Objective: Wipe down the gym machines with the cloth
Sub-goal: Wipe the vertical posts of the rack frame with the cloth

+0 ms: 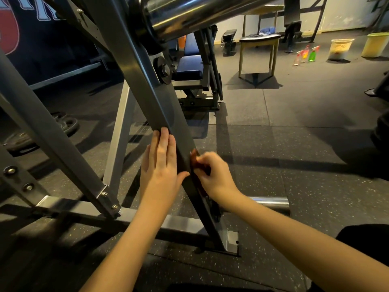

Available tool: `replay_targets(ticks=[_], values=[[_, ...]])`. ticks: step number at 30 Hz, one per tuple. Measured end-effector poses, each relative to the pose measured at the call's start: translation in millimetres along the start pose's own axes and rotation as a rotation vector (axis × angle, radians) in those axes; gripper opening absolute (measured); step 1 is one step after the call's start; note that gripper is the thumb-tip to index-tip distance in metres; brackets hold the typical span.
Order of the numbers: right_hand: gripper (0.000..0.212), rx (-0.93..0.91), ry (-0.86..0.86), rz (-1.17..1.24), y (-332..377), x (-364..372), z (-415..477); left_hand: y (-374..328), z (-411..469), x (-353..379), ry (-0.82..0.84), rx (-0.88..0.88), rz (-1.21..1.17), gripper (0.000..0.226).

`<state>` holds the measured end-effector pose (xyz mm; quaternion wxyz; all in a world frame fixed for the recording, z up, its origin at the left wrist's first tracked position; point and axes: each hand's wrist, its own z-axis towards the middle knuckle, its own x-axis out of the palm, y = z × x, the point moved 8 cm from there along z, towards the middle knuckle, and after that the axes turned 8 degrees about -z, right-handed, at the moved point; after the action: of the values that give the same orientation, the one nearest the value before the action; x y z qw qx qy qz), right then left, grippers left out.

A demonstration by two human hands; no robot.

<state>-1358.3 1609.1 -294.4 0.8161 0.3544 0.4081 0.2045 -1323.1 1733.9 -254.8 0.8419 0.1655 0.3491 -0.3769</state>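
Note:
A dark grey slanted steel post [160, 95] of a gym machine runs from the top centre down to a floor plate. My left hand [161, 165] lies flat against the post's left face, fingers straight, thumb across its front. My right hand [212, 173] is curled against the post's right edge and grips a small reddish-brown cloth [194, 160], of which only a bit shows between the fingers and the metal.
A thick chrome bar [189, 11] hangs overhead. More grey frame beams [52, 133] stand to the left, and a chrome peg [271, 203] juts out low on the right. Farther off are a blue-padded bench [189, 64], a stool [260, 42], spray bottles [305, 54] and two bins [341, 48].

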Motion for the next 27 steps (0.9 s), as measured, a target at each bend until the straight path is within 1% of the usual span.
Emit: replay_targets(ticks=[2,4,6,8,9,12,15,16,19,21,25,27], values=[[0.020,-0.049,-0.008,0.024,12,-4,9,1,0,0,-0.004,0.002,-0.012,0.115],[0.018,-0.047,0.020,0.003,-3,2,1,1,0,1,0.001,0.002,-0.018,0.114],[0.012,0.037,0.105,-0.072,-30,17,-18,1,0,1,0.005,0.004,-0.011,0.115],[0.013,0.117,0.158,-0.129,-44,26,-30,1,0,0,0.002,0.011,0.018,0.116],[0.016,0.120,0.137,-0.120,-41,25,-26,1,1,0,-0.006,0.016,0.034,0.116],[0.017,0.050,0.032,-0.022,-4,6,-2,1,1,-2,-0.016,0.018,0.024,0.115],[0.019,-0.011,0.047,0.016,2,3,1,3,0,1,-0.002,0.017,-0.014,0.114],[0.019,0.001,0.067,0.003,-9,7,-6,3,-1,1,0.001,0.017,-0.019,0.114],[0.014,0.127,0.162,-0.084,-44,27,-34,3,-1,2,0.009,0.021,0.007,0.119],[0.015,0.156,0.171,-0.104,-44,29,-32,2,-1,1,0.006,0.020,0.039,0.122],[0.022,-0.031,0.051,0.001,11,-1,4,2,0,1,0.001,0.015,0.023,0.120],[0.021,-0.071,0.045,0.012,13,-2,6,3,0,1,0.007,0.008,0.026,0.117]])
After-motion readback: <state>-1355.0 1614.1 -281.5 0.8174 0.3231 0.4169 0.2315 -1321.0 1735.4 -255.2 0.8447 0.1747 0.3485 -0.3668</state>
